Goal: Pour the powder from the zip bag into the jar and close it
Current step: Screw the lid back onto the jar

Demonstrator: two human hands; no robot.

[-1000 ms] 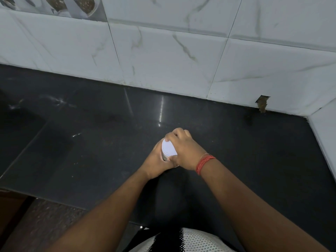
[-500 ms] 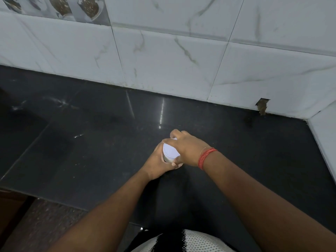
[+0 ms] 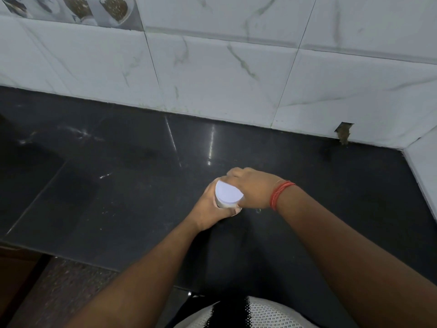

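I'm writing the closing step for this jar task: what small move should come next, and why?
Probably another twist of the lid with the right hand, whose fingers wrap its edge, while the left hand holds the jar on the counter. Whether the lid is fully tight cannot be seen.

Left hand (image 3: 208,209) grips jar (image 3: 224,204) on black counter (image 3: 118,185); right hand (image 3: 254,189) covers white lid (image 3: 228,192).

We see both forearms reaching forward and meeting in the middle. Our left hand (image 3: 208,207) curls from the left side, fingers wrapped and thumb (image 3: 233,211) lying across the near side. Our right hand (image 3: 254,189) arches over from the right, knuckles up, wrist bent, a red thread band (image 3: 280,194) around it.
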